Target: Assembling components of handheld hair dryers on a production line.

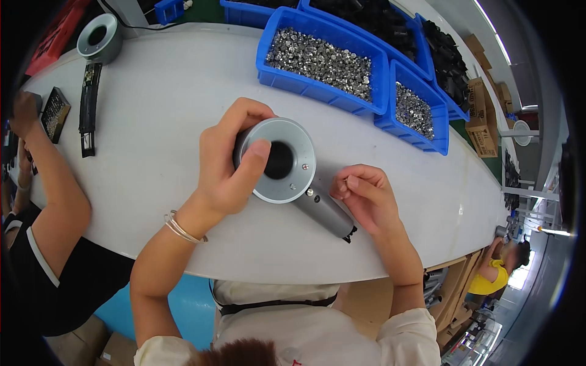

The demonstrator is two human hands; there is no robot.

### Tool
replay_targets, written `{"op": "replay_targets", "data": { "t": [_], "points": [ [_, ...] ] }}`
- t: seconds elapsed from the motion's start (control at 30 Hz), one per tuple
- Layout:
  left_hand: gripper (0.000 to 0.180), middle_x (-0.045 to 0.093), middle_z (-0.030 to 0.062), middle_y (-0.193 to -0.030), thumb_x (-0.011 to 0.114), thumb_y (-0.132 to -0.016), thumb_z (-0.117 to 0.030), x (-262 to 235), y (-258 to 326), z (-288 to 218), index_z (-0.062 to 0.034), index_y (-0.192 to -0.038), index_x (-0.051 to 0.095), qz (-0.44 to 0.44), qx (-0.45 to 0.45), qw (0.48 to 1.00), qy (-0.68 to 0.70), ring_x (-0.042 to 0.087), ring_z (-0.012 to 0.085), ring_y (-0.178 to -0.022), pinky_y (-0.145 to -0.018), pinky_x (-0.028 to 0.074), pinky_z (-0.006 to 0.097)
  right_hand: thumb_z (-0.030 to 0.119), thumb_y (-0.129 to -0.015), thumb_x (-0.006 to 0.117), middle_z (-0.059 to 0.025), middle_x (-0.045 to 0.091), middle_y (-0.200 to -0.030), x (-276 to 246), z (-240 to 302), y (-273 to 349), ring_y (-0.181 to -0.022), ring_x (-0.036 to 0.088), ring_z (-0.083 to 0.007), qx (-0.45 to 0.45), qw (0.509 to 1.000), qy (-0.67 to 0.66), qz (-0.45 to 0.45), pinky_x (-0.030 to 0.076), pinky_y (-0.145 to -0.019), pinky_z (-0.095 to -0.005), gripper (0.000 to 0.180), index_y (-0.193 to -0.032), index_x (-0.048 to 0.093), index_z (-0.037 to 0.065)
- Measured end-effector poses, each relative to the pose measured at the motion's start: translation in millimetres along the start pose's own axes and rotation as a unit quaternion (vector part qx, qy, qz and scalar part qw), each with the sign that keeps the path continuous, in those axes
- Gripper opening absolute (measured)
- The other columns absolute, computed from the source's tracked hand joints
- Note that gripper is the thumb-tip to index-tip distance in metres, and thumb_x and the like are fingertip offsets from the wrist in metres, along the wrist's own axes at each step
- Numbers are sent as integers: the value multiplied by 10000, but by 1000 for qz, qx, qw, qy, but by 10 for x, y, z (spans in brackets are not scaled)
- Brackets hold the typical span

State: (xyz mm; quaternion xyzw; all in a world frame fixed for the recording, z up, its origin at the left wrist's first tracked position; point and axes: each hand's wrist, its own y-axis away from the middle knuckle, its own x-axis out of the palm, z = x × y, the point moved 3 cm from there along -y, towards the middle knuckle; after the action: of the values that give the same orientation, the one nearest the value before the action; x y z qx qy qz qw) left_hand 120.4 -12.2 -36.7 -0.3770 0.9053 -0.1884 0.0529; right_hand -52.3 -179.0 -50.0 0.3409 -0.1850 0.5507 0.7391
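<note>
A grey hair dryer housing lies across the white table in front of me. Its round, funnel-shaped head with a dark central hole faces up, and small shiny dots show on the rim. My left hand is closed round the left side of the head, thumb over the rim. The handle slants down to the right and ends in black prongs. Just right of the handle, my right hand pinches thumb and fingers together on something tiny, too small to make out. That hand appears apart from the housing.
Beyond the housing stand a blue bin of small metal parts, a smaller blue bin of similar parts, and bins of black parts. At left are another round grey housing, a black strip and a co-worker's arm. A cardboard box sits far right.
</note>
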Motion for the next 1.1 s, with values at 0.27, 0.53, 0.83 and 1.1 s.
{"op": "replay_targets", "data": {
  "t": [0.27, 0.53, 0.83, 1.1],
  "points": [
    [241, 611, 98, -753, 519, -849, -169, 51, 44, -25, 24, -993, 525, -30, -2, 999, -19, 533, 127, -661, -622, 429, 249, -33, -862, 627, -129, 670, -947, 84, -5, 87, -890, 613, -170, -64, 965, 230, -110, 489, -789, -287, 126, -980, 673, -41],
    [231, 607, 101, -748, 510, -842, -150, 38, 41, -24, 24, -993, 527, -30, 3, 999, -31, 528, 127, -660, -619, 426, 247, -103, -769, 676, -104, 639, -947, 304, 7, 110, -838, 611, -149, -225, 869, 440, -32, 499, -694, -259, 216, -962, 702, -10],
    [211, 605, 86, -731, 527, -850, -146, 31, 46, -25, 16, -985, 526, -29, -1, 999, -27, 513, 111, -649, -603, 416, 244, -75, -726, 711, -90, 599, -889, 481, -124, 184, -746, 561, -176, -345, 705, 615, -75, 445, -599, -263, 200, -913, 714, -3],
    [187, 573, 86, -682, 577, -839, -150, 100, -19, -54, -8, -951, 527, -53, -14, 998, -31, 507, 113, -620, -574, 415, 268, 47, -754, 671, -128, 594, -909, 581, -359, 283, -740, 488, -233, -510, 262, 816, -77, 403, -663, -348, 264, -977, 662, -93]
  ]
}}
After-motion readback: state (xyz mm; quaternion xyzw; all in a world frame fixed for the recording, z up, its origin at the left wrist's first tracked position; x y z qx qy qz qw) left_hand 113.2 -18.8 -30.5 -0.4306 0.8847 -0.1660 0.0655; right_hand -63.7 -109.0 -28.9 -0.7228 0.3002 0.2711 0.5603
